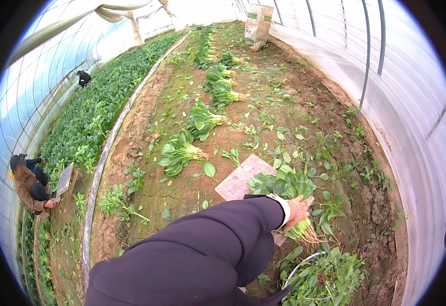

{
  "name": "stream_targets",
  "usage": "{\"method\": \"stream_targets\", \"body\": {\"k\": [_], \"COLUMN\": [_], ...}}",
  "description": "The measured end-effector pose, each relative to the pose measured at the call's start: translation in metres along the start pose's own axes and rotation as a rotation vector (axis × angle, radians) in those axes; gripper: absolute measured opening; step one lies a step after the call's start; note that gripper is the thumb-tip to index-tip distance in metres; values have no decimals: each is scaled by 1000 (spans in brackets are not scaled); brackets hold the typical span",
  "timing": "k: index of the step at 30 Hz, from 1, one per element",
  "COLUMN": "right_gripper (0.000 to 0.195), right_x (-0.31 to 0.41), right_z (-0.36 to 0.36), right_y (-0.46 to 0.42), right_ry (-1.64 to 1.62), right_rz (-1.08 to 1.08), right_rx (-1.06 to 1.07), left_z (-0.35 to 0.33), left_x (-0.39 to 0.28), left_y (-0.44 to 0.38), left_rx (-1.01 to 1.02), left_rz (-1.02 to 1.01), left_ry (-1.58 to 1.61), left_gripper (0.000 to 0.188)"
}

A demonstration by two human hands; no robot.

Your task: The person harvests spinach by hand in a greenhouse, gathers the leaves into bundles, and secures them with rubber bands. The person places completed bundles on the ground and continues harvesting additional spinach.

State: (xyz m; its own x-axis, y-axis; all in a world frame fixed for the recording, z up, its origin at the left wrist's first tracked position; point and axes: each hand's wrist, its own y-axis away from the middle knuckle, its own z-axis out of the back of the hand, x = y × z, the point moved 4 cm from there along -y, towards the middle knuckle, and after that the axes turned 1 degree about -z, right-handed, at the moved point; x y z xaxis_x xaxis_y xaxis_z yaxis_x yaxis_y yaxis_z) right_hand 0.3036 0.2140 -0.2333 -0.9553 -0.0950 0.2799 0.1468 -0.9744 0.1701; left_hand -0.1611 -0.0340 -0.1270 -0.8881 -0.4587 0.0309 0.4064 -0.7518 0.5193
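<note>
My left hand, with a bracelet at its wrist, reaches across from the left and grips a bunch of leafy greens that look like spinach. The palm lies over the stems, and pale pinkish roots stick out below it. Under the leaves is a pink and white flat board, partly covered by the bunch and my dark sleeve. Just below the roots stands a white-rimmed tub heaped with loose leaves. My right hand is out of view.
Tied-looking bunches lie in a line up the soil. A pale strip edges the growing bed. At left, a person squats by a board; another is farther off. A sack stands by the plastic wall.
</note>
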Motion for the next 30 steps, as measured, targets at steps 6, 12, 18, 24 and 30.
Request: {"method": "stream_targets", "body": {"k": [6,12,18,24,30], "right_gripper": [35,10,8,17,13], "right_x": [1,267,440,419,417], "right_z": [75,55,-82,-121,-119], "right_y": [-42,-97,-16,51,41], "right_ry": [56,-343,-719,-697,-727], "right_rz": [-79,1020,646,309,480], "right_rx": [-28,142,846,1058,1060], "left_z": [-24,-73,-37,-60,-55], "left_x": [3,-2,-7,-16,-11], "left_y": [-18,-57,-42,-45,-45], "left_rx": [-276,-568,-468,-544,-608], "left_rz": [38,167,45,158,38], "left_ry": [0,-38,-60,-49,-5], "left_gripper": [57,26,77,52,60]}}
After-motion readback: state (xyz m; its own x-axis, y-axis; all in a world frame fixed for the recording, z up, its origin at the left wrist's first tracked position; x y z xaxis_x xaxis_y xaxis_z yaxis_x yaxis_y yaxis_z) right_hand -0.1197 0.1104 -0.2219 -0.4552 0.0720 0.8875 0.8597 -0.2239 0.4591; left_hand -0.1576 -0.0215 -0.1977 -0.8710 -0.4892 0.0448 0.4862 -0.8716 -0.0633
